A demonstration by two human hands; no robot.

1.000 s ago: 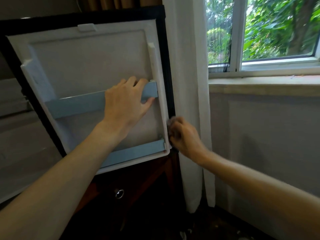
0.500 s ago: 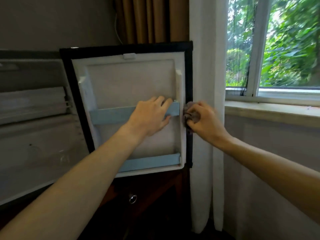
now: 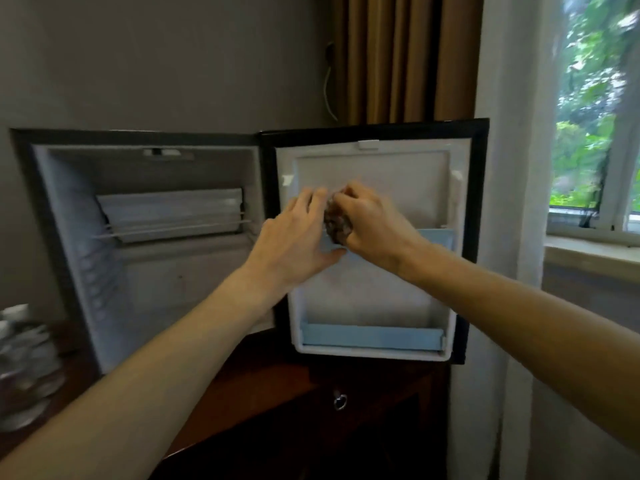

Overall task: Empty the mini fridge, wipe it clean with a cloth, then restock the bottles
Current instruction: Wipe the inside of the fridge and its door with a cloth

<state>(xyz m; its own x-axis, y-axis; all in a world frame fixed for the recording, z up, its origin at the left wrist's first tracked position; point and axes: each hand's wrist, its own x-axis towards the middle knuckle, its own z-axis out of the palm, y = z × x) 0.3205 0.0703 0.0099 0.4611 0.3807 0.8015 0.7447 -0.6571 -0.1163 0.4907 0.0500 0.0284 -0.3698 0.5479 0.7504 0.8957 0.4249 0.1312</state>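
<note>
Grey wall and brown curtains stand behind the mini fridge, which sits on a dark wooden cabinet; a window lies well to the fridge's right. Its cavity looks emptied, with only a wire shelf inside, so the wiping stage seems under way. The fridge door hangs fully open to the right of the cavity, its white liner carrying an upper blue rail and a lower blue rail. Bottles are not clearly in view; blurred pale items to the fridge's lower left may be them, but I cannot tell.

Both hands meet at the door's upper rail. The left hand has fingers fairly straight, their tips against the cloth, thumb underneath by the rail. The right hand has fingers curled round the bunched dark cloth.

To do this well, I would refold the cloth to a flat, fresh face rather than a wad, brace the door with the left hand so that it does not swing, and then wipe along the rail into its corners, where grime likely collects.
</note>
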